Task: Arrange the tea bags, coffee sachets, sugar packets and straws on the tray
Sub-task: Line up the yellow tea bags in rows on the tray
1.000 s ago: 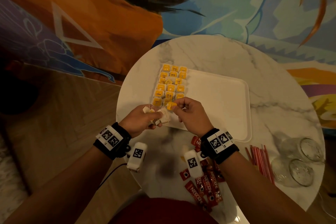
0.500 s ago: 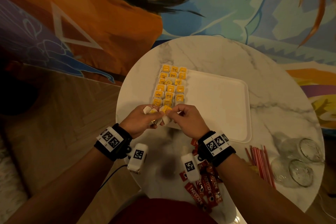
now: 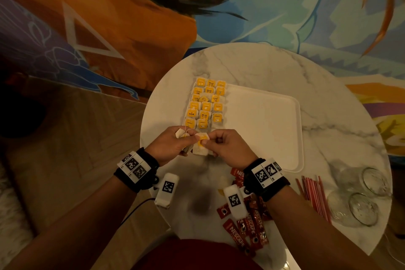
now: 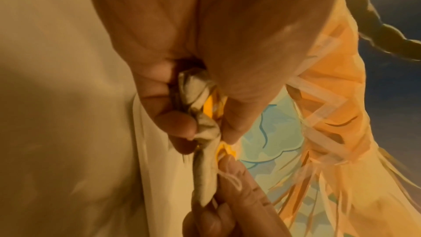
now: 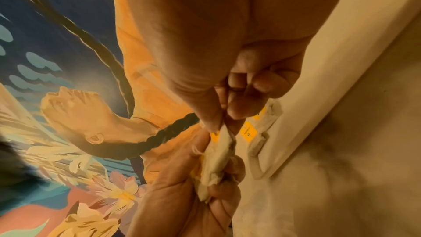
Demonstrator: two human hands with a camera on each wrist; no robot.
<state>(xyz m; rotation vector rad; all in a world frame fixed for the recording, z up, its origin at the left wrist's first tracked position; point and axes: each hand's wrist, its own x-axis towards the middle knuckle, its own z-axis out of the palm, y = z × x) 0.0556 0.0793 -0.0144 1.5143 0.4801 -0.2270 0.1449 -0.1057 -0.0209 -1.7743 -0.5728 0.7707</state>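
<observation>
The left hand [image 3: 168, 146] and the right hand [image 3: 230, 149] meet over the near left corner of the tray [image 3: 263, 129], knuckles almost touching. The left hand's fingers are curled round a small bunch of tea bags [image 4: 200, 96], their white paper crumpled in the palm and a yellow tag showing between the fingers; a thin string loops over the top of this hand. The right hand pinches one tea bag [image 3: 200, 144] between thumb and forefinger at its yellow tag, its other fingers folded in. That tea bag hangs between the two hands, its lower end touching the left hand's fingers, so both hands have hold of the same cluster of paper.

Just beyond the hands, on the left part of the white tray, lie the placed tea bags [image 3: 207, 105], set in three neat columns with yellow tags up; some read TEA and RELAX. The rest of the tray to the right is bare white plastic.

The tray sits on a round marble desk [image 3: 274, 66]. Near the desk's front edge, under and beside the right wrist, lie red coffee sachets [image 3: 247, 228] in a loose heap. To the right of them are red straws [image 3: 311, 193] lying side by side, and just beyond those, two clear glass jars [image 3: 359, 199] on their sides. I cannot make out any sugar packets with certainty.
</observation>
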